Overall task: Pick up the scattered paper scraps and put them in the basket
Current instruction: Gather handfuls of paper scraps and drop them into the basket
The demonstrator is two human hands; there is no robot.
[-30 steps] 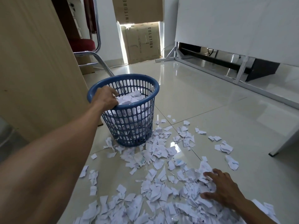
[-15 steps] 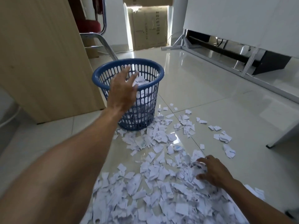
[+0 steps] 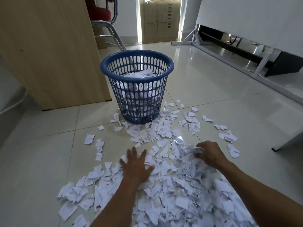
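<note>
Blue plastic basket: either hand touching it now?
No, the left hand lies flat on the white paper scraps and the right hand grips a bunch, both apart from the blue plastic basket.

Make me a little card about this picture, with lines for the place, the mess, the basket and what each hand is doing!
place: glossy pale tiled floor, next to a tall wooden panel
mess: torn white paper scraps spread over the floor in front of the basket
basket: round blue plastic lattice basket, upright, partly filled with scraps
hands: left hand lies flat on the scraps, fingers spread; right hand is curled round a bunch of scraps
job left: lots of scraps are not yet in the basket
</note>
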